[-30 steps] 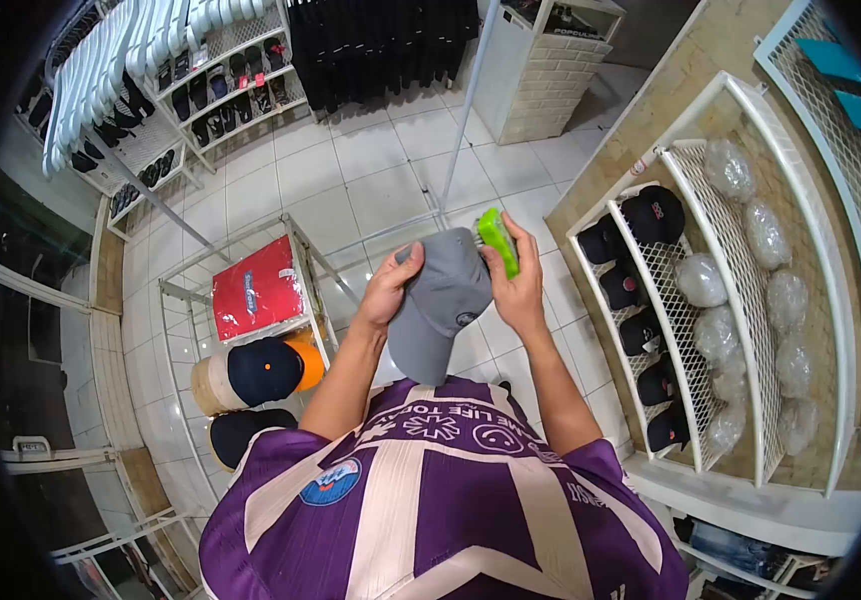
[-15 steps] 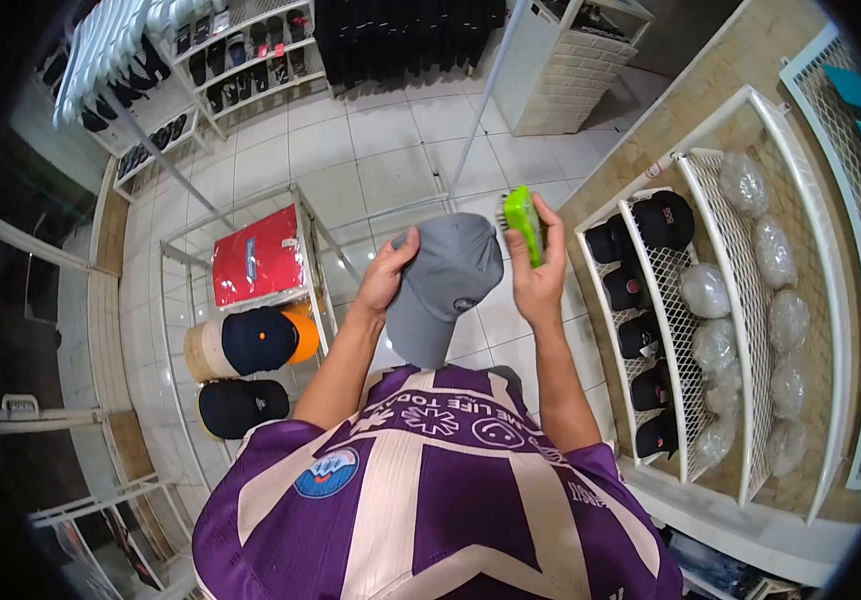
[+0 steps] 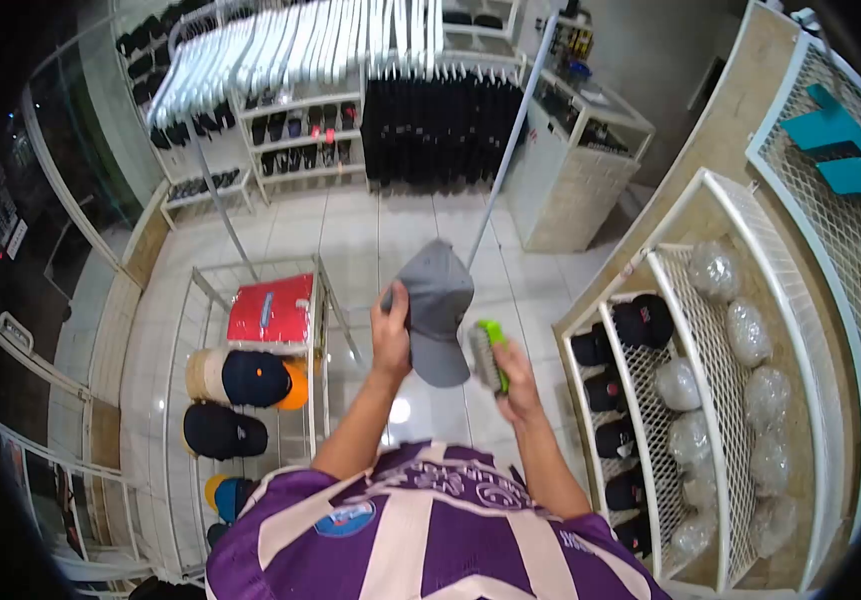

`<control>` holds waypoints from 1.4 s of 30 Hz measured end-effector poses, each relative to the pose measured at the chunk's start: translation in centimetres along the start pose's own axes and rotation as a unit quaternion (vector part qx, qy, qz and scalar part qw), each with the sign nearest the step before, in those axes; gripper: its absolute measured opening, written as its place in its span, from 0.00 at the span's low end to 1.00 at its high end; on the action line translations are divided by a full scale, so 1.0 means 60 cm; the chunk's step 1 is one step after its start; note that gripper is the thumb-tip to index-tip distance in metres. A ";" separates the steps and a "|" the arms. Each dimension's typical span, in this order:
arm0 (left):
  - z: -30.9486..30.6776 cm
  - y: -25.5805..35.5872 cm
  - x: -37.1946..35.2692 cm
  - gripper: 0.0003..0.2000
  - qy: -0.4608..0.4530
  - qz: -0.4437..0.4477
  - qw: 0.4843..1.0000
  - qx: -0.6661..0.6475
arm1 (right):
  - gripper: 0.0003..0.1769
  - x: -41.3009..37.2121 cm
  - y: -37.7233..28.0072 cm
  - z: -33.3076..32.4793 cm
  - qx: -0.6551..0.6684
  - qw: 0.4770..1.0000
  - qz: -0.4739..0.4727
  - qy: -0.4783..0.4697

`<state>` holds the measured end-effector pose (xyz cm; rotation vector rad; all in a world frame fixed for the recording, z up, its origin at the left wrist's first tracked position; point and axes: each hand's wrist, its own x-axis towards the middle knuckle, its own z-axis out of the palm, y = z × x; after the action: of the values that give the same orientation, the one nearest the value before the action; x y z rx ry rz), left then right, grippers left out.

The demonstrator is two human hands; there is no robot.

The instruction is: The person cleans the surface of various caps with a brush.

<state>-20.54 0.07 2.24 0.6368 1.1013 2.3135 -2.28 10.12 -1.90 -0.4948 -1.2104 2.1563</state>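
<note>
My left hand (image 3: 391, 328) grips the left side of a grey baseball cap (image 3: 434, 300), with the thumb over its edge. The cap's brim points down toward me. Just right of the brim, my right hand (image 3: 517, 382) is closed around a bright green scrub brush (image 3: 490, 350). Its bristles face left, toward the cap, and a small gap separates brush and cap. The fingers behind the cap are hidden.
At left, a white rack (image 3: 318, 300) holds a red packaged garment (image 3: 270, 308) and several caps (image 3: 255, 379). White mesh shelves (image 3: 695, 350) on the right carry black caps and plastic-wrapped items. Hangers (image 3: 300, 45) and black clothes (image 3: 440, 130) hang ahead.
The view has tilted up, showing more hangers and clothes. The cap has turned, showing more of its side. The brush has rotated so its bristles show, and it sits lower beside the brim.
</note>
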 end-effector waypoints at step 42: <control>0.173 -0.005 -0.340 0.13 -0.237 -0.132 0.942 0.197 | 0.34 -0.265 -0.183 -0.072 -0.465 0.803 -0.370 -0.042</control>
<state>1.41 -6.30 3.86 1.0573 1.3175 1.6031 15.65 6.57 5.74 -0.2191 -2.0563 0.8358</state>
